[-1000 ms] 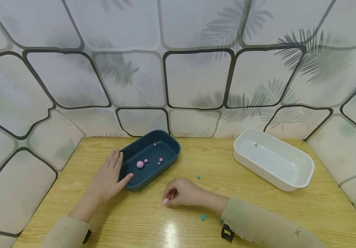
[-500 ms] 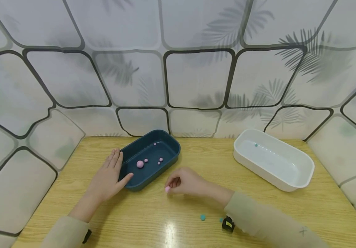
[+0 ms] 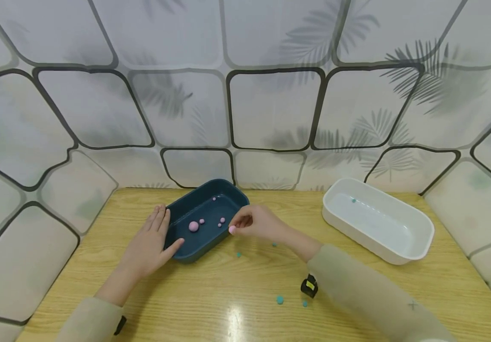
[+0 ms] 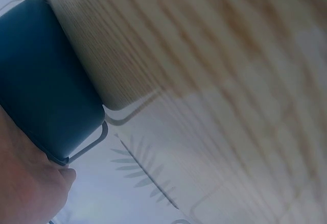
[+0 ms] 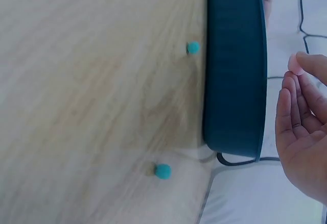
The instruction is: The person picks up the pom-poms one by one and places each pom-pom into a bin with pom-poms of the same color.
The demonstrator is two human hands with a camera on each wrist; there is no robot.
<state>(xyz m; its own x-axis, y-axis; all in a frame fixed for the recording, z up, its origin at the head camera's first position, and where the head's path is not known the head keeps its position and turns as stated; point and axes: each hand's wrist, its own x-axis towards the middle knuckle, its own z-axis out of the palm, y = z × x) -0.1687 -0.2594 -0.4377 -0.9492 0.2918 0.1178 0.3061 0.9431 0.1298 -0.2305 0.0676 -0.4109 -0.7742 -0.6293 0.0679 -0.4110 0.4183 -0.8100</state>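
Note:
A pink ball (image 3: 232,229) is pinched between the thumb and fingertips of my right hand (image 3: 259,222), at the right rim of the dark blue tray (image 3: 191,254). In the right wrist view the right hand (image 5: 306,127) holds the pink ball (image 5: 294,64) above the height of the tray's rim. My left hand (image 3: 147,244) rests on the tray's left side with straight fingers, its thumb over the near rim. Inside the tray lie a larger pink ball (image 3: 193,226) and several small pink ones. The left wrist view shows part of the left hand (image 4: 30,183) against the tray's outer wall (image 4: 51,76).
A white tray (image 3: 378,218) stands on the right of the wooden table (image 3: 194,304), holding one small teal ball (image 3: 353,200). Several teal balls lie on the table, among them one (image 3: 238,254) near the blue tray and another (image 3: 280,299) nearer me. Patterned panels enclose the table.
My right hand has carried the pink ball away from me, up to the blue tray's right rim. Teal balls it covered are now visible. The left hand has stayed still.

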